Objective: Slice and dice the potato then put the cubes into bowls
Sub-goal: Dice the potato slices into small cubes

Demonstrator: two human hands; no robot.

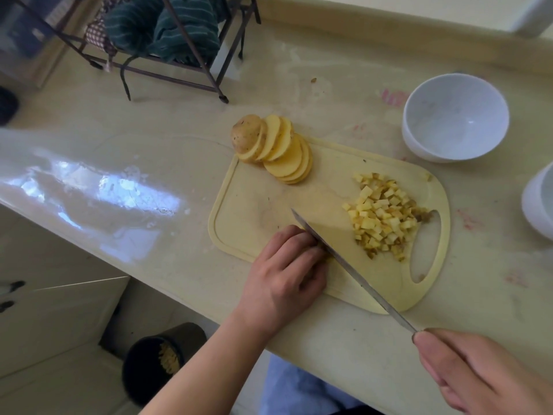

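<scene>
**A:** Head camera, looking down: where are the hands and the potato?

**B:** The left hand (285,265) sits on the near-left part of the pale yellow plastic cutting board (254,205), fingers curled down over a piece of potato that is almost wholly hidden beneath them. The long steel kitchen knife (347,265) lies against those fingertips, its tip pointing far-left across the board. The right hand (478,369), low at the right, grips the knife's handle, which the hand covers.

**A:** And the rest of the potato?

**B:** A fanned row of round yellow potato slices (284,154), with a skin-on end piece at its far-left, leans at the board's far-left corner, well apart from both hands. A heap of small potato cubes (383,217) lies on the right of the board, just beside its cut-out handle slot.

**A:** Edges and room?

**B:** The board lies at an angle on the glossy cream desk (119,163), its near corner close to the desk's front edge. A white round bowl (454,115) stands beyond the board at the far right; a second white bowl (538,205) is cut off by the right border. A dark wire rack (179,55) holding green cloth stands far-left. Bare desk stretches left of the board.
</scene>
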